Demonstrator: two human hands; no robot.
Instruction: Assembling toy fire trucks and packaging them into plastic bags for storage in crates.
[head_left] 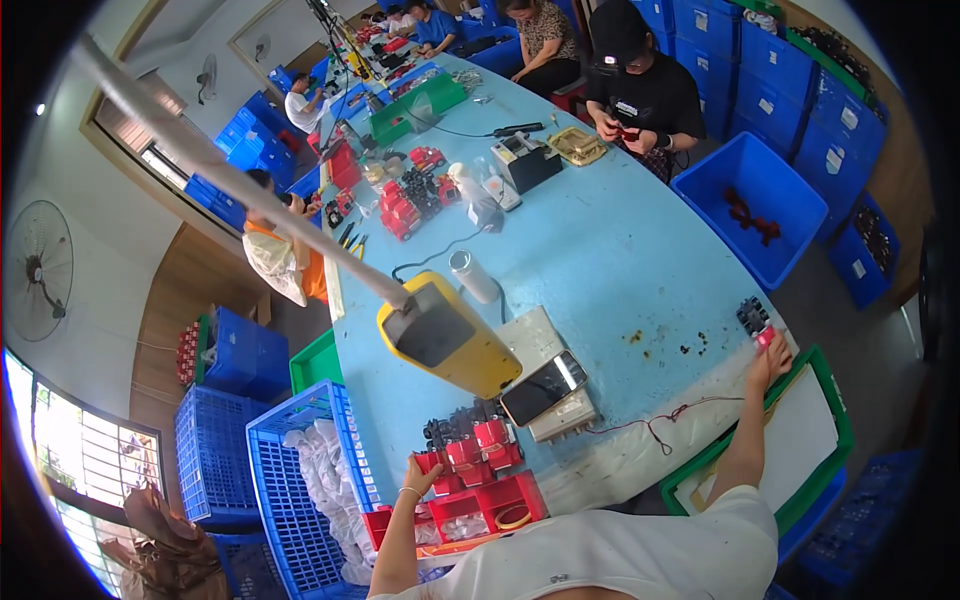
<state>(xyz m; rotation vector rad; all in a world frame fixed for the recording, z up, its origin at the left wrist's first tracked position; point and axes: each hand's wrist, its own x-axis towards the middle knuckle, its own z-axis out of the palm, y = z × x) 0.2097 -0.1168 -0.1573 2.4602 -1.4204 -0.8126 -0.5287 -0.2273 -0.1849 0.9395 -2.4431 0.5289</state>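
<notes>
At the table's right corner, my right hand (pixel 768 363) is closed on the red end of a small toy truck (pixel 753 316), whose black chassis points away from me. My left hand (pixel 420 476) grips the leftmost red toy truck (pixel 430 461) in a short row at the table's near edge. Beside it stand more red-and-black toy trucks (pixel 494 442), packed close together. Directly below that row is a red divided tray (pixel 487 497) with clear plastic bags and a roll of tape in its compartments.
A phone (pixel 545 388) lies on a white power box behind the trucks, near a yellow-framed device (pixel 448 335) on a pole. A blue crate (pixel 262 450) of plastic bags stands left; a green-rimmed tray (pixel 843 420) sits right. Across the table, a person in black (pixel 655 95) handles a red part.
</notes>
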